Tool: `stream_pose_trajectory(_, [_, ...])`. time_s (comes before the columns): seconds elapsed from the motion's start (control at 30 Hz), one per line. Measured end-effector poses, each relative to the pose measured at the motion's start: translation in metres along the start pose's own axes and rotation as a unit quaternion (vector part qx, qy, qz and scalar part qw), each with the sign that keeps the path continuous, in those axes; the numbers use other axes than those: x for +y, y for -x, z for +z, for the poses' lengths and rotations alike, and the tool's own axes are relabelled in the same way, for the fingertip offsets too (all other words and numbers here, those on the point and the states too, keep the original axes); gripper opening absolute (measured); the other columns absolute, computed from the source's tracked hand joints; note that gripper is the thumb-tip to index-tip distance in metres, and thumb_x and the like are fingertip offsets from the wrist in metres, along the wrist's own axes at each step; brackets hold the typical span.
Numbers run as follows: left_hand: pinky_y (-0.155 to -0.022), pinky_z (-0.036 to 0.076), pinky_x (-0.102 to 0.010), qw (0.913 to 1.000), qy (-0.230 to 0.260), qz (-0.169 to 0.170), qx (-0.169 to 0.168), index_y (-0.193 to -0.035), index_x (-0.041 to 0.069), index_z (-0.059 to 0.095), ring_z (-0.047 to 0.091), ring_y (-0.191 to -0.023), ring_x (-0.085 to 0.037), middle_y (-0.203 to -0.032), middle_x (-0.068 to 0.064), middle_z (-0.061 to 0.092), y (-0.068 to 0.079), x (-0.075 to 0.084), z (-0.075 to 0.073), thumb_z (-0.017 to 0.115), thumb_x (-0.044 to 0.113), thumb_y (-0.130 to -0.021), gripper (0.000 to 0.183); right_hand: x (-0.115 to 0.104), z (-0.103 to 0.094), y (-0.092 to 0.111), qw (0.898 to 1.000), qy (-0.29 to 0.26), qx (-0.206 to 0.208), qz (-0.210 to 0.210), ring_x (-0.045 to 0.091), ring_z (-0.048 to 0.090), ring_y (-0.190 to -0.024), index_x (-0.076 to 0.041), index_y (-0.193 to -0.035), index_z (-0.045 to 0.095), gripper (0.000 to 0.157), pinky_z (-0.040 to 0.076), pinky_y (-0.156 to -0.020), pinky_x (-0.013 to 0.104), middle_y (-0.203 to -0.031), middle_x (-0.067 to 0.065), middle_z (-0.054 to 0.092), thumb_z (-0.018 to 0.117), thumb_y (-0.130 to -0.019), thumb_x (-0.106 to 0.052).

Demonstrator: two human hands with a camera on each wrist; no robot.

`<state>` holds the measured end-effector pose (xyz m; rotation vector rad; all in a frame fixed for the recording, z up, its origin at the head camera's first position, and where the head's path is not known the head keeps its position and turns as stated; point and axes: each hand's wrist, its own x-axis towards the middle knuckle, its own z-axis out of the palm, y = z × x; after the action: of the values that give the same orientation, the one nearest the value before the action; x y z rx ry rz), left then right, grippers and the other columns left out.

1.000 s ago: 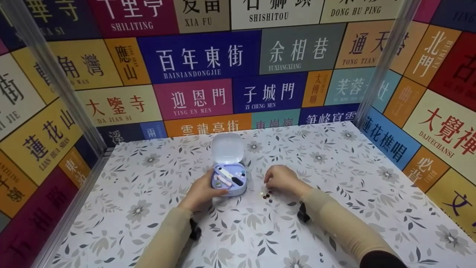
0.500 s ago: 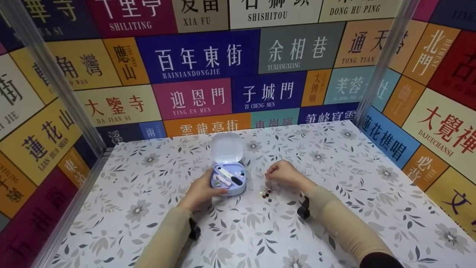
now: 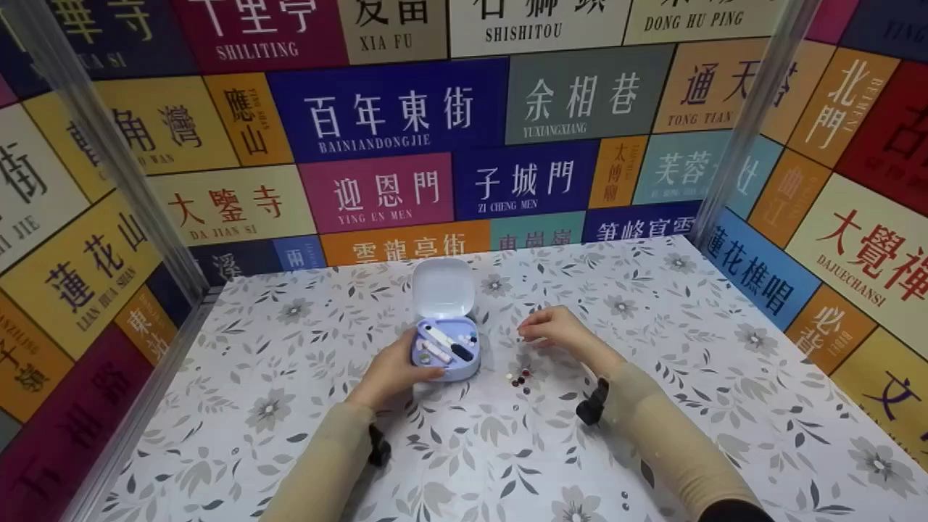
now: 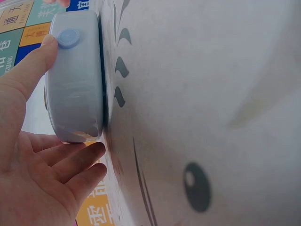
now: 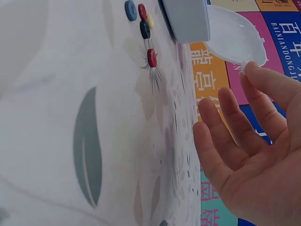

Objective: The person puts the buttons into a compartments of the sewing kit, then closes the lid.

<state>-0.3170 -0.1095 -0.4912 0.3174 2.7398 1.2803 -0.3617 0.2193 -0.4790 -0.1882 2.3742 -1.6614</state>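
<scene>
The fingers pinch a tiny white piece.

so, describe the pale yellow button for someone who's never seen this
On the flowered table, find the open lilac case gripped by the left hand. Just right of it in the head view lies a cluster of buttons. The pale yellow button is the only light one there; the others are red, blue or dark.
</scene>
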Motion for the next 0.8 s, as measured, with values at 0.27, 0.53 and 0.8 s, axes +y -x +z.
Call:
stream_pose_trajectory(0.27, [-0.113,0.025,-0.048,1.0,0.004,0.006,0.003,-0.154,0.014,0.028,0.038,-0.135,-0.032,-0.15,-0.011,0.041,0.001,0.0,0.0,0.085,0.046,-0.069,0.107,-0.001,0.002,-0.004,0.999,-0.042,-0.013,0.012,0.04,0.062,-0.107,0.006,-0.111,0.067,0.03,0.048,-0.094,0.054,-0.109,0.021,0.068,0.07,-0.089,-0.014])
stream_pose_trajectory(0.53, [-0.115,0.022,-0.049,0.9998,0.017,-0.004,-0.001,-0.154,0.016,0.027,0.035,-0.138,-0.03,-0.152,-0.007,0.039,0.001,0.002,0.0,0.085,0.045,-0.069,0.107,-0.022,0.006,0.009,0.998,-0.062,-0.017,0.029,0.048,0.055,-0.114,0.01,-0.113,0.063,0.029,0.043,-0.099,0.057,-0.116,0.028,0.063,0.066,-0.09,-0.007])
stream_pose_trajectory(0.8, [-0.114,0.023,-0.049,0.9999,0.015,0.0,-0.001,-0.154,0.017,0.027,0.036,-0.137,-0.031,-0.151,-0.008,0.04,0.0,0.001,0.0,0.086,0.043,-0.068,0.107,-0.033,0.008,0.012,0.998,-0.055,-0.017,0.026,0.044,0.058,-0.109,0.006,-0.108,0.067,0.025,0.045,-0.098,0.054,-0.101,0.016,0.07,0.067,-0.09,-0.011])
